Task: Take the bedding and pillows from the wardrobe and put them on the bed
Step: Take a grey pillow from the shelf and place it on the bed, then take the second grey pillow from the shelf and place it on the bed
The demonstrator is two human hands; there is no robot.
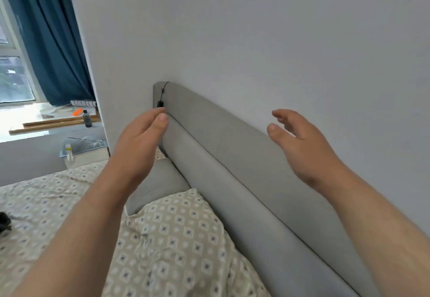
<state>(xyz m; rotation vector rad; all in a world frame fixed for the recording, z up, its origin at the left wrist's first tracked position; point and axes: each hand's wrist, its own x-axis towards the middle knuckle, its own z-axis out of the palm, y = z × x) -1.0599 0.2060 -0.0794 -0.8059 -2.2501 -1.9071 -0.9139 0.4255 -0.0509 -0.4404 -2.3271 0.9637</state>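
Observation:
A beige pillow (176, 234) with a grey diamond print lies against the grey padded headboard (232, 168). Beyond it a plain grey pillow (158, 180) rests at the headboard's far end. The bed (39, 199) wears a sheet of the same print. My left hand (139, 143) hovers over the grey pillow, fingers apart, holding nothing. Raised in front of the headboard and the white wall, my right hand (300, 143) is also open and empty. The wardrobe is out of view.
A bedside table (83, 150) with a plastic bottle (68, 153) stands past the bed. The window sill (46, 122) carries wooden boards, a dark bottle (88, 118) and an orange item. A blue curtain (51, 36) hangs at the left. A dark object (4, 223) lies on the bed's left edge.

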